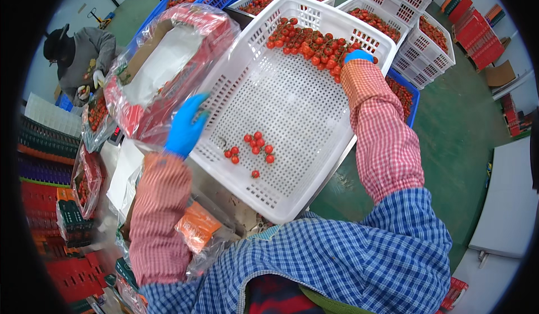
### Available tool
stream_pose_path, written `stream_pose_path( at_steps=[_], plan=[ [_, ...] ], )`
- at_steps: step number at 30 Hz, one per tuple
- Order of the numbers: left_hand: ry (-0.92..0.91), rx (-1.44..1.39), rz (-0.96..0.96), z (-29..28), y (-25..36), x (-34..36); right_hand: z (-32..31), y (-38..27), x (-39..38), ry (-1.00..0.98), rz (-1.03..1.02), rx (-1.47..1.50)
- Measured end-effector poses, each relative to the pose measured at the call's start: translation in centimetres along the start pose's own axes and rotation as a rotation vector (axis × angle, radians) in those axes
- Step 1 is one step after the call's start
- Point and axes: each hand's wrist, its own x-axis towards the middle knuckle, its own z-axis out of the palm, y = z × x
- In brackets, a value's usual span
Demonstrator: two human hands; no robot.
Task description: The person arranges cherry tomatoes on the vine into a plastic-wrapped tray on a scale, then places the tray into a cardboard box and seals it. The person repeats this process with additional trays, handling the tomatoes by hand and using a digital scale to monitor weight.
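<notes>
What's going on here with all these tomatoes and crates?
A person in blue gloves works over a white crate that is nearly empty. The right hand reaches into the cherry tomatoes piled at its far end; a few loose tomatoes lie near the middle. The left hand rests at the crate's left edge beside a plastic-lined red box. Another worker stands at the far left.

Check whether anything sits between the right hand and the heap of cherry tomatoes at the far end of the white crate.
Nothing visible does. The right hand already lies at the edge of the cherry tomatoes heaped at the far end of the white crate, its fingers hidden among them. The left hand rests on the crate's near left rim.
</notes>
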Motion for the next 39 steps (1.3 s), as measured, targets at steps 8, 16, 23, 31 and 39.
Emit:
stream_pose_path(
  at_steps=[8, 16, 23, 31, 39],
  plan=[
    [-0.014, 0.180, -0.034, 22.6, 2.3, 26.7, 1.3, -2.4, 2.6, 0.309, 0.519, 0.866],
    [0.008, 0.576, -0.161, 31.4, 6.3, 27.1, 1.7, -2.6, 3.3, 0.377, 0.495, 0.884],
    [-0.090, 0.580, -0.441, 29.4, 4.8, 24.6, 2.6, -0.6, 4.4, 0.310, 0.481, 1.280],
    [0.081, 0.044, -0.231, 29.7, 3.3, 24.1, 4.9, 0.3, -4.0, 0.096, -0.350, 3.141],
    [-0.105, -0.129, -0.540, 32.1, 4.3, 28.8, 3.8, 0.4, -5.8, -0.202, -0.833, 3.159]
  ],
)
